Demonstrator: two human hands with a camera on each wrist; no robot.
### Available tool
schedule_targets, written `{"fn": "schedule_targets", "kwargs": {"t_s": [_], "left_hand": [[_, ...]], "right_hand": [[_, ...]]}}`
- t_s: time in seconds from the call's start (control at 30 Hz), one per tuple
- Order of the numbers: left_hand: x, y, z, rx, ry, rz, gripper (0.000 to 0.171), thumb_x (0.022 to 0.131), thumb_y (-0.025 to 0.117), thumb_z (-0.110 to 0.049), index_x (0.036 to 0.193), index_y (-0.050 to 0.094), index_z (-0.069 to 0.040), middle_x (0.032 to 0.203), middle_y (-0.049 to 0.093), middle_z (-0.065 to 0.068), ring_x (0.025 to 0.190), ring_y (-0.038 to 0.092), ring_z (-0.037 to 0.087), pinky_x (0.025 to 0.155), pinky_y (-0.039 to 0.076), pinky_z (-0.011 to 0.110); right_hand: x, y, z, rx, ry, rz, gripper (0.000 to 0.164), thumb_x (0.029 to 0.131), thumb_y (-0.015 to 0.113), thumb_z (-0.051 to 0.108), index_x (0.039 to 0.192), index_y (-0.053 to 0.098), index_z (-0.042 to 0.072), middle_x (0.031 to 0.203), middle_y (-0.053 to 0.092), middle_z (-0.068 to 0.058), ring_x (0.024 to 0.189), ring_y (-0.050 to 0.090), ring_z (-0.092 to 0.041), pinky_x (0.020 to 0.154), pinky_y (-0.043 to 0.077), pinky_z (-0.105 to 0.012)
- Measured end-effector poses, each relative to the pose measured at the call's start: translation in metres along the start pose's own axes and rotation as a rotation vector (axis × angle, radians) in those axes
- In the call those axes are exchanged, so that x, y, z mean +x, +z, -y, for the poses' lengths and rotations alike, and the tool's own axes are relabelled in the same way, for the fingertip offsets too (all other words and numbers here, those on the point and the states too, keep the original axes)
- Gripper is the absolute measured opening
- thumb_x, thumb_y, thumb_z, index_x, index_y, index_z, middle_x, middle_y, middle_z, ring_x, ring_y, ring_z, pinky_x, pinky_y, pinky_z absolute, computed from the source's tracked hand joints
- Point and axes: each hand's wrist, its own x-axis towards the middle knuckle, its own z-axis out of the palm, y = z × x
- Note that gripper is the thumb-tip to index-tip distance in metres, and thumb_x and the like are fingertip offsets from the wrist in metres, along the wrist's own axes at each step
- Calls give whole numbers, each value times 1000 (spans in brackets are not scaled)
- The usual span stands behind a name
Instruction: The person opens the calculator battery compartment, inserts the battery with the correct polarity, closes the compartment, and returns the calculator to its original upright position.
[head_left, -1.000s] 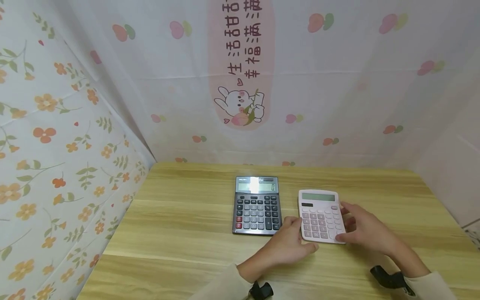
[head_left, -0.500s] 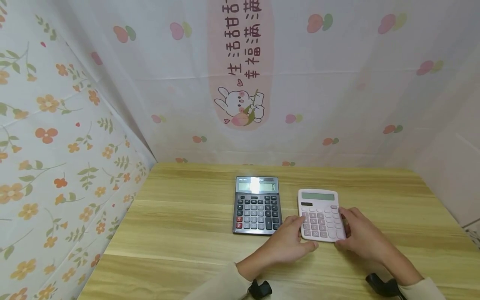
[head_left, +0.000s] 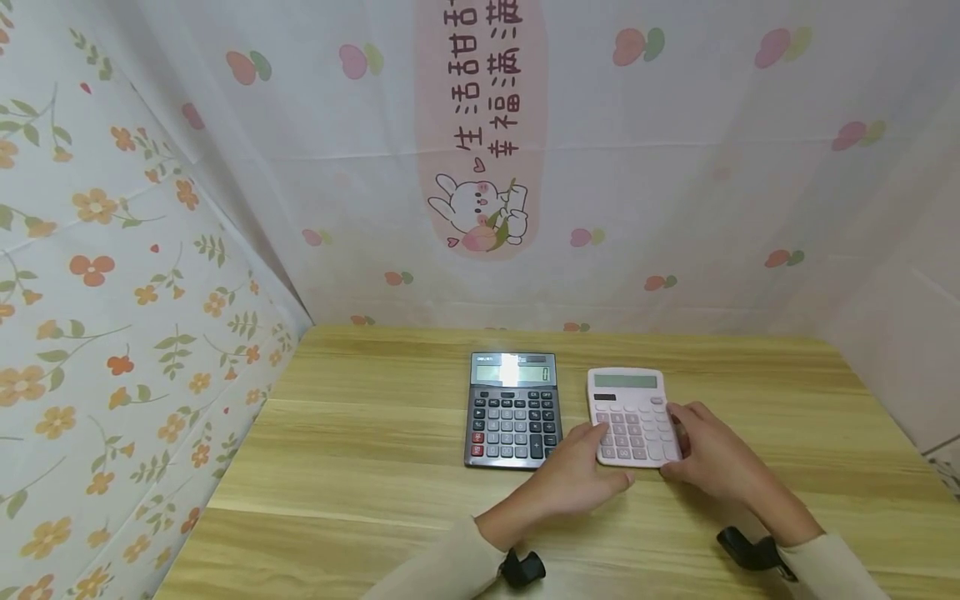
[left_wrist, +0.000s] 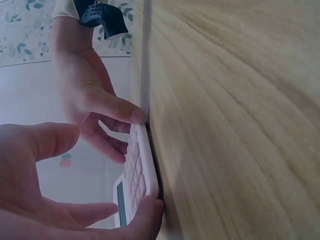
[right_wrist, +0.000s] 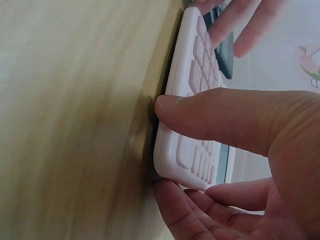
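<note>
A pale pink calculator lies on the wooden table, its display toward the back. On its right side my right hand grips it, the thumb at the front edge and other fingers along the side. My left hand touches the left side with its fingertips; its thumb stands apart from the calculator. Left of the pink one lies a dark grey calculator with a lit display reading 0, its lower right corner partly behind my left hand.
The wooden table runs to a white curtain printed with fruit, a rabbit and writing. On the left hangs a flowered cloth. Black wrist devices sit at both cuffs.
The pink calculator has shifted slightly left and toward the back, with my right hand moving along. My right hand's fingers have closed in on its side. The dark grey calculator stays put.
</note>
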Motion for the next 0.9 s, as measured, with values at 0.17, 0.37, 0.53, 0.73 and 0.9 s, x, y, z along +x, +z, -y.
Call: {"fn": "schedule_targets", "kwargs": {"t_s": [0.17, 0.37, 0.53, 0.73, 0.9], "left_hand": [[4, -1, 0, -8, -7, -15, 85, 98, 78, -42, 165, 46, -1, 168, 48, 12, 152, 47, 24, 122, 39, 37], [9, -2, 2, -25, 4, -22, 84, 98, 78, -40, 165, 46, 1, 169, 47, 13, 153, 47, 26, 123, 39, 38], [12, -1, 6, -36, 8, -24, 83, 99, 77, -39, 165, 46, 0, 170, 46, 13, 154, 45, 27, 123, 38, 39], [14, 0, 7, -41, 4, -40, 82, 99, 77, -39, 164, 47, 0, 168, 48, 13, 154, 46, 27, 124, 38, 39], [15, 0, 7, -47, 8, -46, 80, 99, 77, -38, 163, 49, -1, 167, 49, 12, 153, 47, 26, 123, 39, 39]], "right_hand": [[6, 1, 2, -6, -5, -12, 98, 74, 101, 10, 146, 46, -27, 126, 58, -34, 88, 59, -23, 70, 51, -33], [12, 2, 4, -5, 17, -13, 99, 74, 101, 11, 146, 46, -26, 125, 58, -34, 87, 59, -25, 70, 52, -36], [15, 3, 4, 12, 26, -5, 100, 74, 101, 13, 149, 45, -23, 125, 57, -34, 87, 59, -26, 70, 53, -37], [17, 5, 3, 24, 26, -7, 99, 74, 100, 13, 153, 48, -16, 125, 56, -34, 87, 57, -27, 70, 51, -38], [20, 7, 1, 16, 31, -13, 101, 73, 101, 14, 155, 47, -14, 123, 56, -32, 86, 56, -27, 69, 49, -38]]}}
